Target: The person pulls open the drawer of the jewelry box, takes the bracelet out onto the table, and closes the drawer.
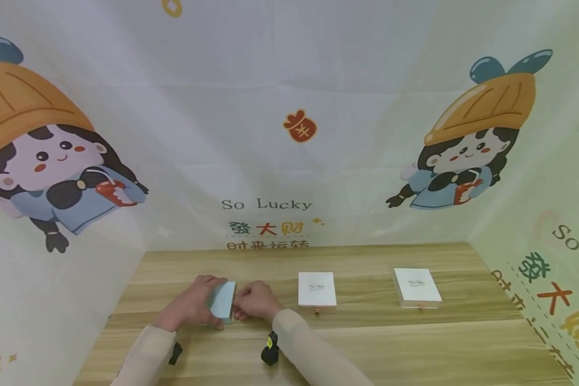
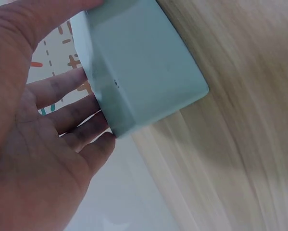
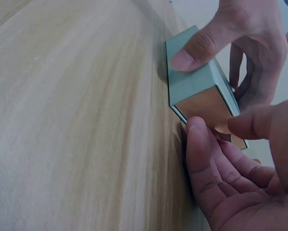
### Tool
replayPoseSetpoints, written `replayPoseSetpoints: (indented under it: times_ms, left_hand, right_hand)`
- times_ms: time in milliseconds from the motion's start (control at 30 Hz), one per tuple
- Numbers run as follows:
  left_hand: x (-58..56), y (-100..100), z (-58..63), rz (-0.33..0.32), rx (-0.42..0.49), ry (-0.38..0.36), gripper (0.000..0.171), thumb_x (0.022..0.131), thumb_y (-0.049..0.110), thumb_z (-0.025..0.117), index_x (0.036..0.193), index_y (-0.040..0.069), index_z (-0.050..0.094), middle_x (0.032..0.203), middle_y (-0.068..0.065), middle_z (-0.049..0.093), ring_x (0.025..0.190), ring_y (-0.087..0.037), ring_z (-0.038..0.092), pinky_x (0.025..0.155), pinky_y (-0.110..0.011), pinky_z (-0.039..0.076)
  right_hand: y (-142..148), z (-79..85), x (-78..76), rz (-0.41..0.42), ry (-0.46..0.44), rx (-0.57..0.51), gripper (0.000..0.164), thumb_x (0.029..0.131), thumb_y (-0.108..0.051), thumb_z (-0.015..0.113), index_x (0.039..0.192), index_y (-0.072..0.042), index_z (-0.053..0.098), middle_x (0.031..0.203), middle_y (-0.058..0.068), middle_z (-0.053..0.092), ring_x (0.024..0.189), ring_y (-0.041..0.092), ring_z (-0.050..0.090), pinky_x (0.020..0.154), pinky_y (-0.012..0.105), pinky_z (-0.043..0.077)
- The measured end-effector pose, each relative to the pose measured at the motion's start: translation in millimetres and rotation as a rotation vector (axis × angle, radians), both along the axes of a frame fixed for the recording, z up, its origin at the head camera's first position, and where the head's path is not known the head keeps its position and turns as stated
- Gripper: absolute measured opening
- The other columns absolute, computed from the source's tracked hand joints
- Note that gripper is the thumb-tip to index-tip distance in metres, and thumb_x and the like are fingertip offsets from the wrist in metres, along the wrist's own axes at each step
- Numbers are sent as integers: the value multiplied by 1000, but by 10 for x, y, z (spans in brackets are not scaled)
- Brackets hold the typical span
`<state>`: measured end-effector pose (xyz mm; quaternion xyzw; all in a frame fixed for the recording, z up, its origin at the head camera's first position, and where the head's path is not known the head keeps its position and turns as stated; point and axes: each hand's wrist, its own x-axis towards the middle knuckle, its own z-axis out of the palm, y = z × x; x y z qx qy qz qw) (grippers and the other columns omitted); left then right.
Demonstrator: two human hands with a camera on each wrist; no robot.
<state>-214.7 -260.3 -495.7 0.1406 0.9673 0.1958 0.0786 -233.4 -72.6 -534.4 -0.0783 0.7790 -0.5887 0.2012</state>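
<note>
A pale blue-green box [image 1: 225,300], flat-faced with crisp edges and slightly rounded corners, lay on the left part of the wood-grained table [image 1: 415,343]. Its covering looked smooth and matte, with a few small dark specks on one face. The left hand [image 1: 195,303] was grasping it, thumb on the near side and fingertips against the opposite side. At the box's right end, thin blue-green walls framed a smooth tan panel [image 3: 201,106]; there the right hand [image 1: 258,301], its fingers bent, pinched a small tan tab, partly hidden by the fingertips.

To the right sat a white box [image 1: 317,287], squarish and flat, with fine dark lettering on top and a tiny tan tab at its near edge. A matching white box [image 1: 417,284] stood farther right, slightly skewed. Softly creased white cloth [image 1: 270,166], printed with cartoon figures, hung along the far side.
</note>
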Motion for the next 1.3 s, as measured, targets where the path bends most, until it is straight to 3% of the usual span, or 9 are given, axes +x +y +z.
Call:
replayPoseSetpoints:
  times_ms: [300,533,767,1033,1300]
  left_hand:
    - [-52,31,32,-3,-24,-7,101,48,26,103,138,7,60,133,-12,62,109,-26,57,91,-49,53]
    - [-62,67,48,25,-21,-12,100,45,24,103,136,11,62,128,-7,65,109,-24,56,95,-48,52]
    - [-45,64,67,59,8,-36,100,44,18,103,135,10,61,124,-5,65,103,-23,53,84,-43,52]
    - [-51,65,49,75,8,-33,100,45,18,103,135,12,61,129,-7,64,109,-24,54,91,-46,52]
    - [-19,57,45,99,32,-37,100,46,18,103,137,12,60,127,-6,64,107,-24,53,88,-46,53]
  right_hand:
    - [-44,12,50,-70,81,51,10,93,-4,71,83,-2,70,65,8,71,54,11,66,52,22,57]
    - [-70,-38,85,-138,189,52,14,89,2,72,77,-3,67,62,3,67,49,9,62,46,20,51]
    - [-133,-115,94,-161,314,126,14,84,1,71,73,-6,67,60,-2,65,50,2,57,47,17,44]
    - [-116,-103,78,-158,339,183,15,83,-2,72,71,-9,69,64,-5,63,58,2,52,54,17,44]
    - [-98,-107,66,-143,375,183,13,81,0,71,71,-8,68,65,-4,62,60,3,51,55,17,43]
